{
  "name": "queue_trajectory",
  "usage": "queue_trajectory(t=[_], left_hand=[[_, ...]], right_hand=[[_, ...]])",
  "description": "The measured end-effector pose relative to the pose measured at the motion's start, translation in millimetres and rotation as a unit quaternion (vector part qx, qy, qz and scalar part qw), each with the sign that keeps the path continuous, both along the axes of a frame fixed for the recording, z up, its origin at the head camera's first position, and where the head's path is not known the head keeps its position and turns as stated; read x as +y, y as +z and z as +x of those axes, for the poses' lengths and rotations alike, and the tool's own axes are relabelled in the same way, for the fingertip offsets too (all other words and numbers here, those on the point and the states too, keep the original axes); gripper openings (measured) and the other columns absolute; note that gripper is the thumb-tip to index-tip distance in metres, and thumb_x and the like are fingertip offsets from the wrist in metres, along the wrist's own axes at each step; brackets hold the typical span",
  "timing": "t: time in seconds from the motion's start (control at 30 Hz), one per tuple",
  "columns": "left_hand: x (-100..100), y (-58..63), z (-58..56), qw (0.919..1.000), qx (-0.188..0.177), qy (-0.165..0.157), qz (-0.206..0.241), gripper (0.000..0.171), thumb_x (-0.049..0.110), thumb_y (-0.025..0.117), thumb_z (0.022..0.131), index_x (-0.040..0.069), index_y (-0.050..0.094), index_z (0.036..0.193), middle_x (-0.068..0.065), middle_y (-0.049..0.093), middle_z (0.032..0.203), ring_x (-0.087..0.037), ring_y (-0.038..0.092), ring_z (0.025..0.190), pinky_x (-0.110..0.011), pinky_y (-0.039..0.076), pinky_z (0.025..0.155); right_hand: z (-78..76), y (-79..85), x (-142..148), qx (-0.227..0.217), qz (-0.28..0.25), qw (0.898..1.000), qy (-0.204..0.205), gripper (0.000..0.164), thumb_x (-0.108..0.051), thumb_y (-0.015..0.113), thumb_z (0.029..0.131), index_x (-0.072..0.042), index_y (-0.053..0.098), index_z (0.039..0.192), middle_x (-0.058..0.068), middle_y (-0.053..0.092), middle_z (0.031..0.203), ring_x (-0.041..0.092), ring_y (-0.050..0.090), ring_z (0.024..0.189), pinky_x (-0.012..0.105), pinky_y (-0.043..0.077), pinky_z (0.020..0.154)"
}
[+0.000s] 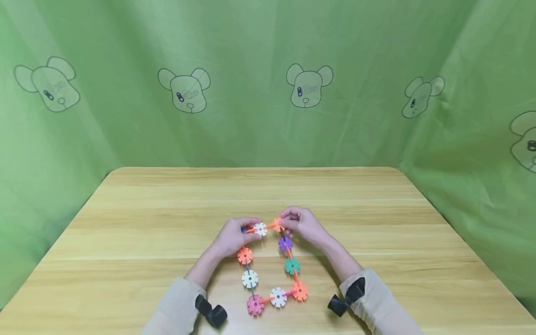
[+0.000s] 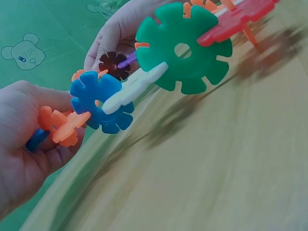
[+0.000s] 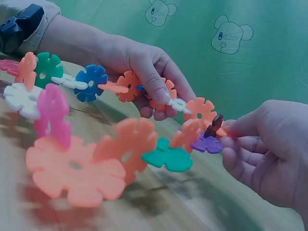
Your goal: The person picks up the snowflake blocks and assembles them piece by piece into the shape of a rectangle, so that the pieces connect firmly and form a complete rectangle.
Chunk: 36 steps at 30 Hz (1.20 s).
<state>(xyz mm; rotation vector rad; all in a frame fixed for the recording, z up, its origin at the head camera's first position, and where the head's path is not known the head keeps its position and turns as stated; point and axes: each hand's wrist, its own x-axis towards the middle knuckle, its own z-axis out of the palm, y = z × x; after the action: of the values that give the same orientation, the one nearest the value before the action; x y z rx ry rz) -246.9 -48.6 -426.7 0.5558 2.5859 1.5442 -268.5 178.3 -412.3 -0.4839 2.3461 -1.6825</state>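
Observation:
Slotted plastic snowflake discs are joined edge to edge in a roughly four-sided ring, lifted over the table in the wrist views. At its far left corner my left hand (image 1: 231,238) grips the chain by an orange disc, beside a white disc (image 1: 260,229). My right hand (image 1: 309,227) pinches the orange disc (image 1: 278,224) at the far right corner. Below that come a purple disc (image 1: 285,244) and a green disc (image 1: 292,266). A pink disc (image 1: 255,305) forms the near left corner, an orange disc (image 1: 299,291) the near right. Fingers partly cover the far left corner.
A wood-grain table (image 1: 368,195) lies under the ring. Green curtains (image 1: 251,135) with printed bear heads hang behind and at both sides. Black wrist cameras are strapped on the left sleeve (image 1: 177,302) and the right sleeve (image 1: 383,302).

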Motion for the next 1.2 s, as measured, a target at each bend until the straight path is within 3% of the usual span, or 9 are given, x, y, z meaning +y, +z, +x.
queue_trajectory(t=[0.1,0.23,0.37,0.57,0.63,0.87,0.97,1.1,1.2], left_hand=[[-1,0.2,-1.0,0.9998,0.003,0.008,0.015,0.040,0.017,0.072,0.080,0.010,0.063,0.118,-0.007,0.064,0.108,-0.023,0.057,0.100,-0.041,0.045,0.089],[-3,0.5,-2.7,0.9983,0.002,0.039,0.044,0.040,0.010,0.072,0.078,0.007,0.063,0.117,-0.003,0.063,0.093,-0.018,0.057,0.085,-0.033,0.049,0.077],[-6,0.6,-5.3,0.9952,-0.008,0.077,0.059,0.039,0.010,0.073,0.077,0.005,0.064,0.116,-0.004,0.063,0.093,-0.016,0.057,0.083,-0.029,0.049,0.072],[-9,0.3,-8.1,0.9896,-0.022,0.119,0.078,0.041,0.010,0.073,0.077,0.004,0.063,0.117,-0.007,0.063,0.096,-0.018,0.057,0.082,-0.027,0.049,0.069],[-10,-0.2,-8.8,0.9873,-0.022,0.132,0.086,0.041,0.010,0.073,0.077,0.004,0.063,0.117,-0.007,0.063,0.096,-0.018,0.056,0.082,-0.027,0.049,0.069],[-13,-1.8,-11.2,0.9806,-0.020,0.165,0.104,0.041,0.010,0.072,0.078,0.002,0.062,0.117,-0.008,0.061,0.094,-0.018,0.054,0.081,-0.027,0.048,0.071],[-14,-1.4,-11.7,0.9779,-0.024,0.174,0.113,0.041,0.008,0.072,0.078,0.001,0.061,0.118,-0.008,0.060,0.092,-0.018,0.054,0.080,-0.026,0.048,0.069],[-14,-1.2,-12.4,0.9756,-0.032,0.176,0.127,0.042,0.007,0.071,0.078,0.000,0.060,0.118,-0.009,0.058,0.091,-0.017,0.055,0.076,-0.023,0.050,0.063],[-15,-1.7,-13.3,0.9748,-0.035,0.175,0.134,0.042,0.005,0.070,0.079,-0.002,0.059,0.119,-0.010,0.058,0.090,-0.016,0.056,0.075,-0.023,0.051,0.061]], right_hand=[[2.1,0.0,3,0.008,0.025,1.000,0.003,0.031,-0.014,0.059,0.090,0.008,0.055,0.112,0.009,0.061,0.081,0.016,0.057,0.067,0.030,0.052,0.062],[9.4,-1.5,10,-0.016,0.050,0.998,0.030,0.048,-0.028,0.055,0.094,0.009,0.048,0.123,0.013,0.061,0.093,0.021,0.060,0.077,0.035,0.054,0.069],[18.8,-5.0,18,-0.058,0.060,0.994,0.075,0.055,-0.033,0.051,0.095,0.010,0.042,0.129,0.017,0.057,0.104,0.023,0.059,0.083,0.036,0.054,0.073],[26.7,-7.2,27,-0.101,0.052,0.988,0.108,0.056,-0.033,0.053,0.094,0.006,0.039,0.132,0.015,0.055,0.109,0.023,0.057,0.091,0.035,0.051,0.080],[27.2,-7.0,29,-0.107,0.050,0.987,0.111,0.057,-0.032,0.054,0.094,0.007,0.039,0.132,0.014,0.056,0.108,0.020,0.057,0.091,0.033,0.051,0.079],[25.5,-5.1,29,-0.091,0.045,0.990,0.093,0.059,-0.029,0.057,0.092,0.005,0.035,0.135,0.014,0.057,0.103,0.012,0.049,0.068,0.021,0.044,0.058],[24.5,-4.3,29,-0.093,0.005,0.992,0.085,0.063,-0.024,0.060,0.091,0.005,0.030,0.138,0.021,0.054,0.112,0.018,0.057,0.080,0.028,0.052,0.069],[23.0,-1.9,28,-0.094,-0.030,0.992,0.078,0.070,-0.013,0.064,0.087,0.004,0.023,0.141,0.028,0.046,0.121,0.028,0.060,0.093,0.041,0.051,0.082],[23.0,1.3,27,-0.072,-0.011,0.995,0.066,0.076,-0.009,0.068,0.083,0.002,0.023,0.142,0.026,0.045,0.122,0.027,0.059,0.095,0.040,0.049,0.087]])
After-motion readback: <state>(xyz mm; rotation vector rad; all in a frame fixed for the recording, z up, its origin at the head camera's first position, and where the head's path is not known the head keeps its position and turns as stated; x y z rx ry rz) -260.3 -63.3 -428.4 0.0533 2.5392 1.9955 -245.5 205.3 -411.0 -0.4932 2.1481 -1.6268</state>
